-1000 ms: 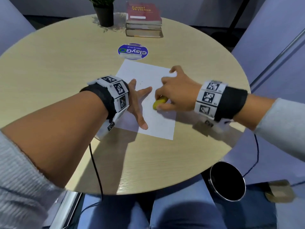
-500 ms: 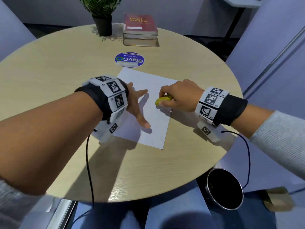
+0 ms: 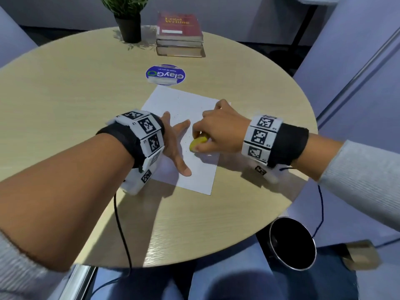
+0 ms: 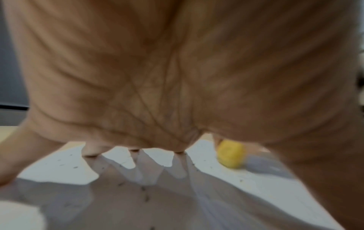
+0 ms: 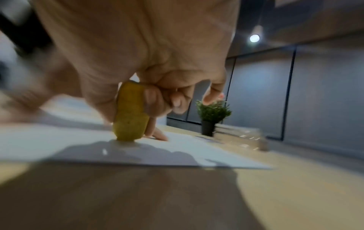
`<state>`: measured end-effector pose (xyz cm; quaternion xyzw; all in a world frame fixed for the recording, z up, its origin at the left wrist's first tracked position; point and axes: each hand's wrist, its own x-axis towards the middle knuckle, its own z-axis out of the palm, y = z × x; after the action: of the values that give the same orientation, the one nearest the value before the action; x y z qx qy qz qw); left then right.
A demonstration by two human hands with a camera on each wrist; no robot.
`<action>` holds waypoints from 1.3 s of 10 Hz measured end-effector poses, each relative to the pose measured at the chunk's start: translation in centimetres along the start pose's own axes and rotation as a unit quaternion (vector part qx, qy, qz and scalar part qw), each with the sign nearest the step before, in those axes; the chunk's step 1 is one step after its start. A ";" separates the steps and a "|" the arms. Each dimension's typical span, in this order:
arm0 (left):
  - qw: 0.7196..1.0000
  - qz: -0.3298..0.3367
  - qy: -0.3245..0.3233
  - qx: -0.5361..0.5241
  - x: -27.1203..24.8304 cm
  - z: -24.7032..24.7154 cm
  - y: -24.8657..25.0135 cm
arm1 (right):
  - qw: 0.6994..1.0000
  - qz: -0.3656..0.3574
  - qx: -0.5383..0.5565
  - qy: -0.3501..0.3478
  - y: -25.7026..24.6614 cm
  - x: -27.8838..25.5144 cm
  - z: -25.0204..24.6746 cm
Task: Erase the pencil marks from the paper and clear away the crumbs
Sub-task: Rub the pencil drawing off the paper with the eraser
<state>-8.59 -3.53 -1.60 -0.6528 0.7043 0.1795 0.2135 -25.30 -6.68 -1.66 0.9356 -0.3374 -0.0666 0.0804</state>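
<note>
Now my right hand (image 3: 218, 132) pinches the eraser (image 3: 198, 143) upright on the paper (image 3: 184, 105), just right of my spread left hand (image 3: 173, 146); crumbs (image 4: 145, 197) lie beneath that palm.

paper (image 3: 184, 118): 1 | eraser (image 3: 198, 143): 1 | books (image 3: 179, 34): 3 | potted plant (image 3: 127, 18): 1 | round sticker (image 3: 165, 74): 1 | hands: 2

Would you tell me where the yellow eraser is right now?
In the head view, the eraser is pinched in the right hand, touching the paper.
</note>
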 end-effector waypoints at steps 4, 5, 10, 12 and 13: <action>0.999 -0.024 -0.016 0.025 0.5 -0.4 0.4 | 0.999 0.030 0.021 -0.024 0.6 0.3 -0.9; 0.999 -0.017 -0.017 0.023 0.5 -0.3 0.4 | 0.998 0.058 -0.017 -0.020 1.2 0.6 -1.2; 0.998 -0.028 -0.040 0.041 0.2 -0.6 0.4 | 0.999 0.041 -0.014 -0.027 1.3 -0.3 -1.4; 0.998 -0.025 -0.035 0.039 0.4 -0.5 0.1 | 0.999 -0.043 -0.022 -0.024 -0.4 -1.3 -0.4; 1.000 -0.003 -0.011 0.020 0.3 -0.1 0.2 | 0.999 0.047 -0.014 -0.022 1.6 -0.5 -1.1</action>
<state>-8.78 -3.88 -1.67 -0.6486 0.7032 0.1723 0.2348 -26.45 -7.49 -0.21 0.9158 -0.3814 -0.0883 0.0893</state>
